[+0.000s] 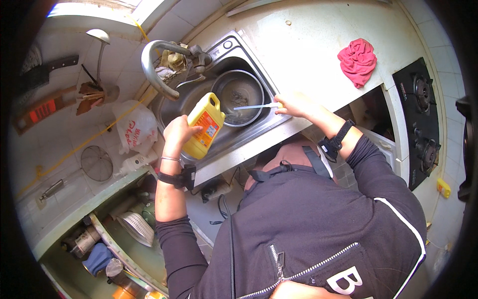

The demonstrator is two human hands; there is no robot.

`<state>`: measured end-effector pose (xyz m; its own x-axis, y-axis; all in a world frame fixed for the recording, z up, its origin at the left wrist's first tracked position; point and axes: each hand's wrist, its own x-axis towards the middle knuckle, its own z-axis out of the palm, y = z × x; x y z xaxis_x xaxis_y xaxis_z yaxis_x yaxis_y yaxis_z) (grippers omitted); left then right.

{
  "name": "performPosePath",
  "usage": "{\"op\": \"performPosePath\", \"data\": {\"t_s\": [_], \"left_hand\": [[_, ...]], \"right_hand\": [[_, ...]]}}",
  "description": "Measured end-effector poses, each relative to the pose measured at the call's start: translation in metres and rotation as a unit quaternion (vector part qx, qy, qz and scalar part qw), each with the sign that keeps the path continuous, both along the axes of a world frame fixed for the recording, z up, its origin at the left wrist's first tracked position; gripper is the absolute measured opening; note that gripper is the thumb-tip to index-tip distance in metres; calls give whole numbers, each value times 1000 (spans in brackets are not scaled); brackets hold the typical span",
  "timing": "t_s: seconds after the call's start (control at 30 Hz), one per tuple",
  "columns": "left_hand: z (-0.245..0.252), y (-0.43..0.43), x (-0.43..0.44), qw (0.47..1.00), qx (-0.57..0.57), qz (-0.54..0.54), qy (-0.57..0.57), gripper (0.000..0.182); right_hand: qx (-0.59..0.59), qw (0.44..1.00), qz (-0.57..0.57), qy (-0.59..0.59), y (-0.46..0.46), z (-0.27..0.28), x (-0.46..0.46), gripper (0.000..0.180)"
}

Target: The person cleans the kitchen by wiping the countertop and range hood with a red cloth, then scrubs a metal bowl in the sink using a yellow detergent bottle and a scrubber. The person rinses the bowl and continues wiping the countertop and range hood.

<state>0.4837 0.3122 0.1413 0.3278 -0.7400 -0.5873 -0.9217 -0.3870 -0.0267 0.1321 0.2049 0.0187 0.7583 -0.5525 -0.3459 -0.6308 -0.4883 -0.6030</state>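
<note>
My left hand [178, 131] grips the side of a yellow plastic detergent jug [199, 140] with an orange label. The jug is tilted over the sink, its neck turned towards a metal basin [239, 80]. Between the fingers of my right hand [295, 105] is a pump dispenser top [279, 105], out of the jug, its pale tube pointing left over the basin. The round basin sits inside the stainless-steel sink [171, 108], with a dark clump [239, 98] at its bottom; whether it holds liquid is hard to tell.
A curved faucet [147, 63] arches over the sink's left side. On the white counter [298, 48] lies a crumpled red cloth [357, 62]. A black gas stove [418, 127] is at the right. A white plastic bag [136, 125] hangs left of the sink, above an open shelf unit [123, 258].
</note>
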Motion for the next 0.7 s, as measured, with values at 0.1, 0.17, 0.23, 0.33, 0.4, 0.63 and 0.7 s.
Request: {"op": "performPosePath", "data": {"t_s": [0.1, 0.17, 0.23, 0.33, 0.4, 0.63, 0.7], "left_hand": [[3, -4, -2, 1000, -3, -23, -20, 45], [5, -6, -3, 999, 2, -27, -26, 44], [7, -8, -4, 999, 6, -30, -26, 45], [10, -7, -4, 999, 10, -33, -22, 48], [11, -5, -4, 999, 5, -36, -28, 52], [3, 16, 4, 998, -54, 6, -18, 62], [0, 22, 9, 999, -37, 31, 16, 61]], "right_hand": [[0, 1000, 1, 0, 0, -1, 0, 34], [3, 1000, 2, 2, 0, -2, 0, 34], [13, 1000, 2, 4, -1, 0, 1, 34], [34, 999, 4, 15, -2, 4, 2, 34], [40, 999, 4, 22, -4, 8, 2, 34], [-1, 1000, 9, -1, -9, 9, 4, 35], [-8, 1000, 7, -6, -8, 7, 3, 35]]}}
